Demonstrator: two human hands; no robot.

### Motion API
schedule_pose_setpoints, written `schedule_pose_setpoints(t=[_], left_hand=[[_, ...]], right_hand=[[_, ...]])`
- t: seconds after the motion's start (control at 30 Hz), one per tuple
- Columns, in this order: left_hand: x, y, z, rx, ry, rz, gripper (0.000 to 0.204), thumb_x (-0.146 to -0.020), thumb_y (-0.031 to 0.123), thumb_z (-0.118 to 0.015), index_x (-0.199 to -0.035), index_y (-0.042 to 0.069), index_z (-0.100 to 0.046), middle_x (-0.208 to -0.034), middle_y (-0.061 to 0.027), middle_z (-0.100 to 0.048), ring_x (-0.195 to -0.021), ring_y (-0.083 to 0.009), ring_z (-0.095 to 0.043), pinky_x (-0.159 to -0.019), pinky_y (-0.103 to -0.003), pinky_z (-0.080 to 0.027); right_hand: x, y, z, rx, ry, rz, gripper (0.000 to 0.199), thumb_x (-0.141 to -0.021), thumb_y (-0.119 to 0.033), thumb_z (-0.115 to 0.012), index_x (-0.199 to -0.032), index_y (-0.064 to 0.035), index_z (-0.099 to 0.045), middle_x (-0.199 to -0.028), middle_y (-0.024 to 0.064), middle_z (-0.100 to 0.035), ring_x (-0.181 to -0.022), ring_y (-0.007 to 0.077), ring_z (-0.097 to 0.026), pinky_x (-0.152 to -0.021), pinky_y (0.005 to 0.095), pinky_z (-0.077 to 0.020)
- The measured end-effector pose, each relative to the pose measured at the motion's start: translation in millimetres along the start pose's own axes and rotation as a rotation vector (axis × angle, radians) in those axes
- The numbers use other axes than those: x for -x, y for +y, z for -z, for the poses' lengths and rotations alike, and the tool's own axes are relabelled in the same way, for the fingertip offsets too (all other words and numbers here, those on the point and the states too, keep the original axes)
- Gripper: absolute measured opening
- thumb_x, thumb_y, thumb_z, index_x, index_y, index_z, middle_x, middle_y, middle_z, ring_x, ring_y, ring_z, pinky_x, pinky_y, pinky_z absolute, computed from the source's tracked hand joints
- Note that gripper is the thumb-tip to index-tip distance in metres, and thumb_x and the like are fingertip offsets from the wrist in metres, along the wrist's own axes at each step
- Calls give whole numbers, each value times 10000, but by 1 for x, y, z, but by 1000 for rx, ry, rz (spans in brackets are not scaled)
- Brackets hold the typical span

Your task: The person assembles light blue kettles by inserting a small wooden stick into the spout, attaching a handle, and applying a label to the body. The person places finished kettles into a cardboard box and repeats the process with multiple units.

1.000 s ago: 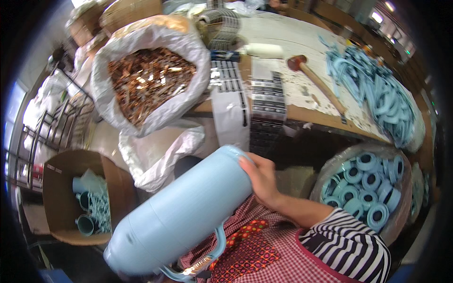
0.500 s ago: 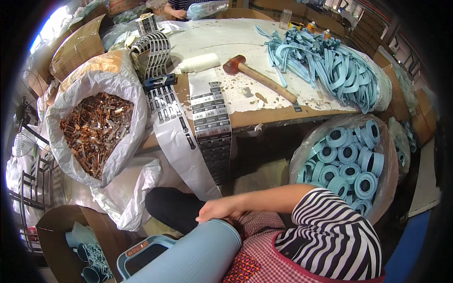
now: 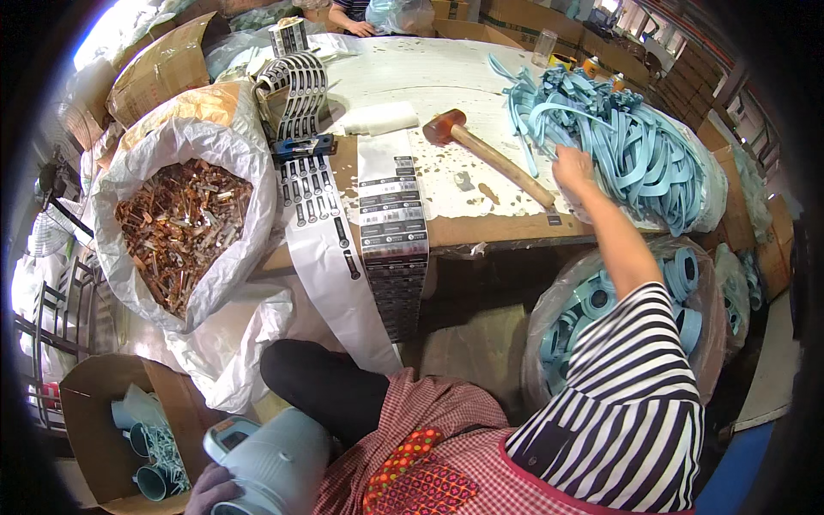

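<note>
My left hand (image 3: 213,491), in a greyish glove, grips the lower end of a light blue plastic jug (image 3: 287,455). The jug lies tilted by my lap at the bottom left, its squared handle on the upper left side. My right hand (image 3: 573,167) reaches across the table to the near left edge of a heap of light blue plastic straps (image 3: 639,154). Its fingers are closed on a strap there; the fingertips are partly hidden. To the left of that hand lies a mallet (image 3: 446,127) with a reddish-brown head and wooden handle.
Sheets of black-and-white labels (image 3: 393,223) hang over the table's front edge. A white sack (image 3: 129,202) of rusty metal pieces stands left. Right, a clear bag (image 3: 541,309) holds light blue rings. A carton (image 3: 94,386) with blue parts sits lower left. Another person's hand (image 3: 360,28) shows behind the table.
My right hand has left the jug's top and reached out to the straps. The jug has shifted down and left, and my gloved left hand has come into view on it.
</note>
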State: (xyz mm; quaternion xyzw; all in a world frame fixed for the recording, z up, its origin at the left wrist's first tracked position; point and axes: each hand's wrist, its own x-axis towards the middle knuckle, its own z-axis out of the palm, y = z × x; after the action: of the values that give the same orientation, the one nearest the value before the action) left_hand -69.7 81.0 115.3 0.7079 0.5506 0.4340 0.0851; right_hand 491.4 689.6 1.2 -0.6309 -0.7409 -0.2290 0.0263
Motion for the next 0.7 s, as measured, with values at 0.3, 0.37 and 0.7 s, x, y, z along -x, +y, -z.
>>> schedule_pose_setpoints(t=[0.3, 0.37, 0.7], left_hand=[[10, 1, 11, 125, -187, 245, 453, -718, 247, -884, -1078, 109, -646, -1400, -241, -547, -1150, -471, -649, -939, -685, -499], [10, 8, 21, 97, -250, 348, 569, -762, 333, -843, -1216, 75, -618, -1522, -237, -479, -1242, -434, -585, -991, -661, -443], [-47, -24, 10, 265, 358, 752, 341, -978, 243, -646, -1196, -18, -623, -852, -77, -658, -705, -111, -553, -779, -297, -511]], right_hand=[[22, 29, 133, -318, 782, 16, 200, -913, -292, -722, -868, -101, -680, -746, 60, -691, -655, 185, -661, -577, 348, -492], [40, -52, 163, -841, 779, -16, 275, -935, -362, -739, -855, -103, -695, -685, 16, -654, -609, 101, -601, -541, 306, -459], [263, -423, 324, -2414, -922, 621, 209, -970, -209, -735, -917, -35, -633, -743, -4, -622, -601, 23, -518, -507, 194, -371]])
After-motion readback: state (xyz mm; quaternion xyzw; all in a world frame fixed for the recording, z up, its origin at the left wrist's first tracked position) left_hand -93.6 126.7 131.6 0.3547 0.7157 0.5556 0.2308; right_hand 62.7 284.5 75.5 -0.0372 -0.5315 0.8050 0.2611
